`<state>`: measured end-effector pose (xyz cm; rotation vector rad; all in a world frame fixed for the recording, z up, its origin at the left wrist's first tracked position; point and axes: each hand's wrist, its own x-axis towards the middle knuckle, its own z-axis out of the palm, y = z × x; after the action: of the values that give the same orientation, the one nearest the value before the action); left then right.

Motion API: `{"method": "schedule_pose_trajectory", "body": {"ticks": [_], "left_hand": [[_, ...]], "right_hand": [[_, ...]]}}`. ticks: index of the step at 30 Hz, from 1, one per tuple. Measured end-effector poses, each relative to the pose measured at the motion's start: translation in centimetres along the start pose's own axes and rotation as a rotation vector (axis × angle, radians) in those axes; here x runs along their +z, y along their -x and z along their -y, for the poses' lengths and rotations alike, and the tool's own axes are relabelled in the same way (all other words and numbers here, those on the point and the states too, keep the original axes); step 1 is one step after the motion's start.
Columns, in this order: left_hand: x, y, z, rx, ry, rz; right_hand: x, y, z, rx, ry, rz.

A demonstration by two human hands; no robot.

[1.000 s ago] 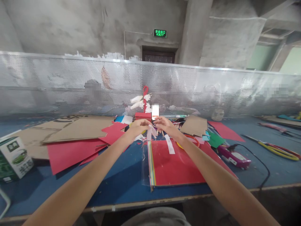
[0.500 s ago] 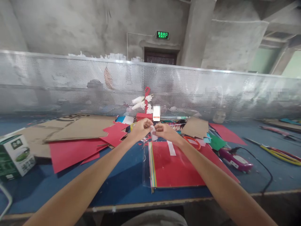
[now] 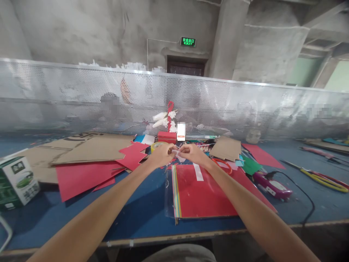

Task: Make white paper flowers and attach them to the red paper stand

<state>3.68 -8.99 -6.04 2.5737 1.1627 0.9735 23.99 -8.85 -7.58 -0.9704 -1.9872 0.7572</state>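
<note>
Both hands meet over the middle of the table, pinching a small piece of white paper (image 3: 180, 155) between them. My left hand (image 3: 163, 154) is closed on its left edge, and my right hand (image 3: 192, 153) grips it from the right. The paper's exact shape is too small to make out. Just beyond my left hand lies a roll of yellow tape (image 3: 156, 146). Below my right wrist, a white paper strip (image 3: 199, 172) rests on a pack of red paper (image 3: 207, 196) in a clear sleeve.
Cardboard sheets (image 3: 92, 151) and red paper (image 3: 87, 178) lie left, beside a green-and-white box (image 3: 20, 180). Behind my hands stands a red stem with white paper flowers (image 3: 171, 116). On the right are yellow-handled scissors (image 3: 321, 178) and a purple power strip (image 3: 274, 186) with a cord.
Both hands have lowered slightly, and the white paper between them has changed from upright to more slanted and crumpled. More of the yellow tape roll now shows.
</note>
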Motion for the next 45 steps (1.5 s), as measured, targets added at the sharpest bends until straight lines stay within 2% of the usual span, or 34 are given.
{"method": "schedule_pose_trajectory", "body": {"ticks": [9,18,24,29,32,38,45], "left_hand": [[-0.3,0.0,0.0,-0.017,-0.029,-0.018],[0.4,-0.4,1.2,-0.001,0.050,0.092],[0.2,-0.8,1.5,-0.030,0.188,0.057],[0.2,-0.8,1.3,-0.110,0.356,0.079],[0.0,-0.7,0.7,-0.163,0.439,0.098],[-0.3,-0.7,0.3,-0.241,0.548,0.085],[0.0,-0.8,0.2,-0.252,0.621,0.044]], "right_hand": [[-0.3,0.2,0.2,0.016,-0.004,0.023],[-0.2,0.2,-0.1,0.045,-0.041,0.070],[-0.1,0.8,0.9,-0.073,0.074,0.082],[0.4,1.0,2.4,-0.269,0.411,0.004],[0.3,0.9,2.6,-0.314,0.487,-0.039],[-0.2,0.6,2.1,-0.291,0.507,-0.094],[0.1,0.7,2.0,-0.265,0.383,-0.161]]}}
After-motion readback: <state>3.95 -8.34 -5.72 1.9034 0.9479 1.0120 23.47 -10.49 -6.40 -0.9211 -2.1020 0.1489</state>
